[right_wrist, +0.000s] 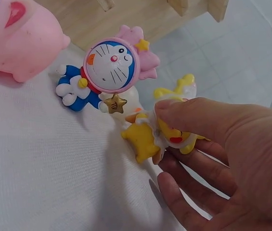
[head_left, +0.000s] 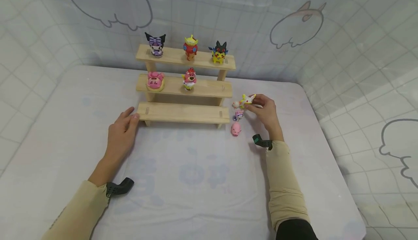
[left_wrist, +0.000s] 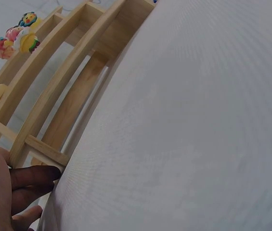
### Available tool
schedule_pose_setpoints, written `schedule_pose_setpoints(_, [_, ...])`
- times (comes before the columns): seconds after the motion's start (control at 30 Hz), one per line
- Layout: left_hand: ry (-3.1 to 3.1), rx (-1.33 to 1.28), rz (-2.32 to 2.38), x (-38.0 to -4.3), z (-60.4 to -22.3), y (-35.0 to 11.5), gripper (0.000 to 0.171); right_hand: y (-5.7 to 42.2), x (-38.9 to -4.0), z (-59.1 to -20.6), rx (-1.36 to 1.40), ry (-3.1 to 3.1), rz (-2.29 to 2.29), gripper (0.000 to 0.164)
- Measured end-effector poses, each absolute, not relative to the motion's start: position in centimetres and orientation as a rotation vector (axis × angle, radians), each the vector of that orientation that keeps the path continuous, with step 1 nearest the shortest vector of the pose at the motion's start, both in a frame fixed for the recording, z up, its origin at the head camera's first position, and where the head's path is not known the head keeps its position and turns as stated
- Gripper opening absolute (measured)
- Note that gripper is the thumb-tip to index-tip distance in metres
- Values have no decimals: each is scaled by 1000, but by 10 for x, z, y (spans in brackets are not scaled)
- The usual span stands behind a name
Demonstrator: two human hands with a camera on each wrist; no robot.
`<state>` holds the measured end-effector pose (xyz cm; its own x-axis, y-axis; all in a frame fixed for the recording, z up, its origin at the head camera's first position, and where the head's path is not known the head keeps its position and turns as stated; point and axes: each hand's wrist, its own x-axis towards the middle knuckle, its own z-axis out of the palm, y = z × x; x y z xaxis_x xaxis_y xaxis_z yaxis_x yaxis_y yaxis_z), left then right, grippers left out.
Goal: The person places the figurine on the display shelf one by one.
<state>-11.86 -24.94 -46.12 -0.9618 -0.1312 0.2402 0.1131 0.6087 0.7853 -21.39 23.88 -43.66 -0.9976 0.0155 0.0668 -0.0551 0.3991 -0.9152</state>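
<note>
Right hand [head_left: 265,111]: thumb and fingers pinch a smooth yellow-and-white figurine [right_wrist: 172,132]. Immediately left, between this hand and the three-plank wooden shelf [head_left: 183,113]: a pale round object [head_left: 236,104] and a pink-hooded blue figurine [right_wrist: 111,67]. Left and nearer the wearer: a rounded pink pig [head_left: 236,128]. Left hand [head_left: 121,135]: fingers rest against the shelf's end; wrinkled white cloth [head_left: 196,196] below.

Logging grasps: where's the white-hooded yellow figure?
Head view: right of the shelf, the white-hooded yellow figure is held by the right hand, just beyond the blue-and-pink cat.
</note>
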Motion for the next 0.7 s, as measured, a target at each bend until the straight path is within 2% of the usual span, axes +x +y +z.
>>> schedule_pose_setpoints(0.37, [-2573,28,-1286,-119,-458,-248,57,241,-215,-434,-61,-2516,1624,39])
schedule_pose_setpoints(0.7, [-2571,25,-1280,-119,-460,-249,56,235,-207,-410,-25,-2324,1630,36])
